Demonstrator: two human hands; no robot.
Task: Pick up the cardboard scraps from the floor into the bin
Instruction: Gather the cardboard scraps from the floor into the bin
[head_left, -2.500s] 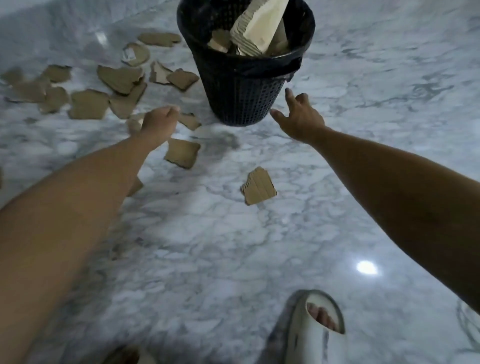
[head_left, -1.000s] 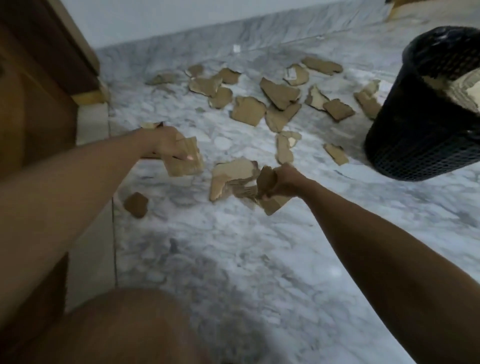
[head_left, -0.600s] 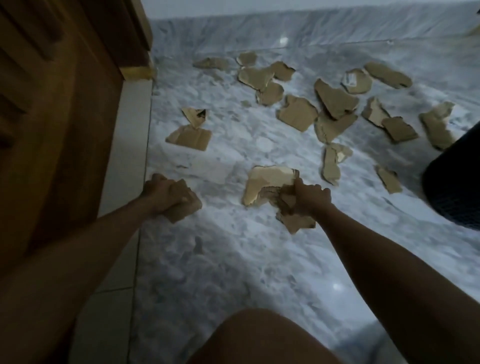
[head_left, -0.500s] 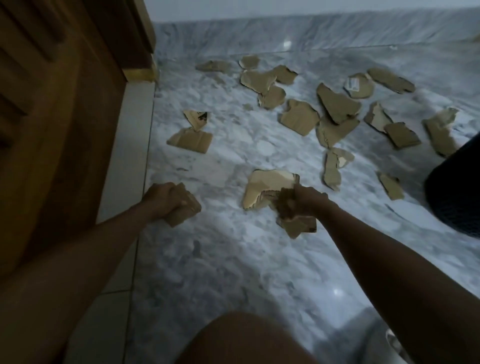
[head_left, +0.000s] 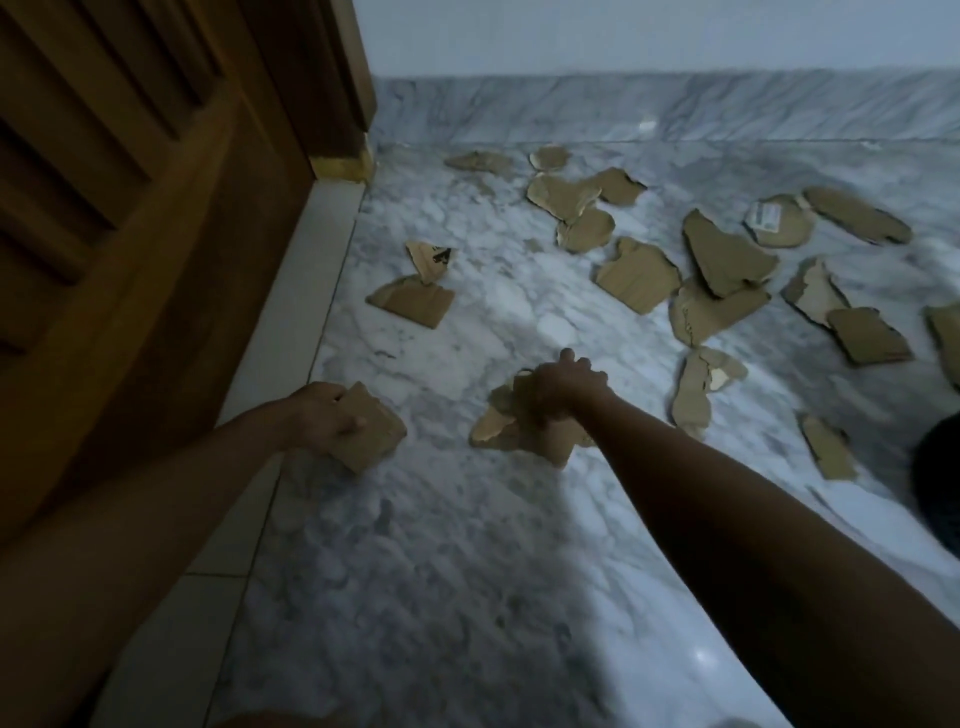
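Both hands were full, the left hand (head_left: 324, 421) gripping one scrap (head_left: 366, 440), the right hand (head_left: 563, 387) clutching a bunch (head_left: 519, 434), with the bin (head_left: 937, 483) off to the right, nearer the right hand.

We see torn brown cardboard scraps (head_left: 639, 280), flat and ragged-edged, strewn over the far right of the grey-veined marble floor (head_left: 467, 545), several overlapping. One rounded scrap with a white printed label (head_left: 777, 221) lies far right. Two pieces, a small triangular one with black print (head_left: 429, 260) touching a larger flat one (head_left: 413, 302), lie apart at centre left. Near us, one squarish piece (head_left: 366, 436) sits gripped at left, and a crumpled bunch (head_left: 519, 428) is clutched at centre. The dark bin (head_left: 937, 493) shows only its edge at right.
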